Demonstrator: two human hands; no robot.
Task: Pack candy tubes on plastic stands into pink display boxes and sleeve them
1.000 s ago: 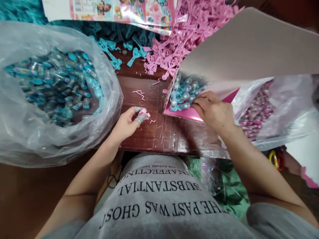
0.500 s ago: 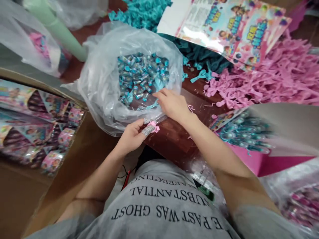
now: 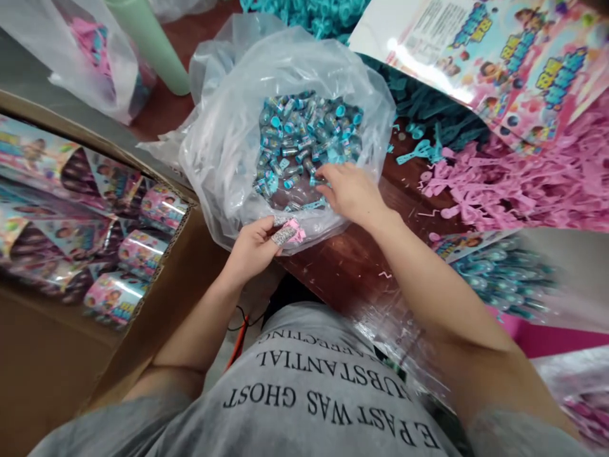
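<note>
My left hand (image 3: 254, 249) is closed at the near rim of a clear plastic bag (image 3: 223, 158), its thumb and forefinger wrapped in silvery, glittery tape. A small pink plastic piece (image 3: 295, 231) is pinched at those fingertips. Inside the bag lies a heap of small clear bottles (image 3: 304, 136) with blue caps, along with a few light-blue plastic pieces (image 3: 314, 204). My right hand (image 3: 356, 195) reaches over the bag's right side, thumb and fingers apart. Its fingertips are at the near edge of the bottles; whether they touch one is hard to tell.
Pink plastic pieces (image 3: 523, 174) are piled at right, blue ones (image 3: 314, 16) at the back. Printed cardboard sheets (image 3: 480, 57) lie over them. An open carton (image 3: 157, 285) of printed packages stands at left. A pale green tube (image 3: 152, 44) rises behind the bag.
The camera view has shifted, moving the scene to the right in the picture. My right hand has come closer to the bottles, with thumb and fingers now spread. My left hand keeps its pinch.
</note>
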